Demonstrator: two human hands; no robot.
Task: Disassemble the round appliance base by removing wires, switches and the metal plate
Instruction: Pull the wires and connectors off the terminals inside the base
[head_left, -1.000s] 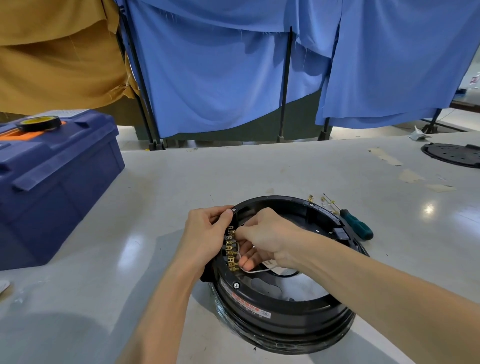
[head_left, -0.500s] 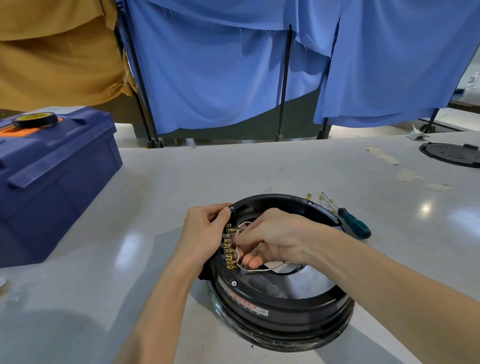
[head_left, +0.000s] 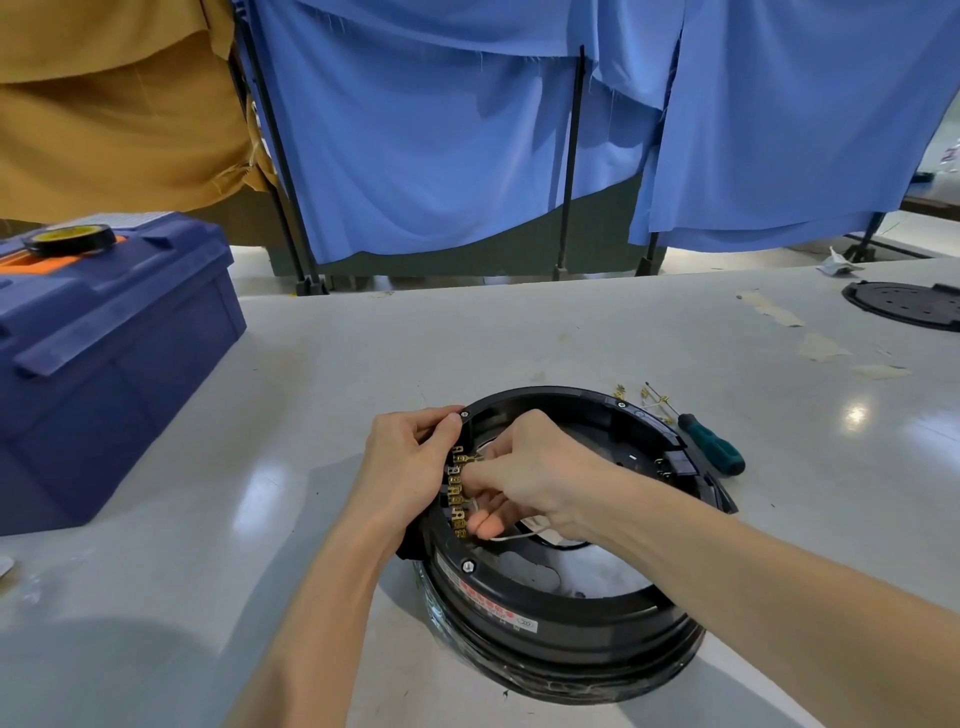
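Head view suggests the wire-removal step: on the table (head_left: 467, 338), the left hand (head_left: 410, 467) grips the round base (head_left: 519, 639) at its rim beside the brass terminal row (head_left: 457, 491), while the right hand (head_left: 530, 478) pinches a white wire (head_left: 511, 539) there, which next probably needs a firm, straight pull.

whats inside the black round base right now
Inside the base: the right hand pinching a white wire at a row of brass terminals, and a grey metal plate at the bottom. The hand covers where the wire ends.
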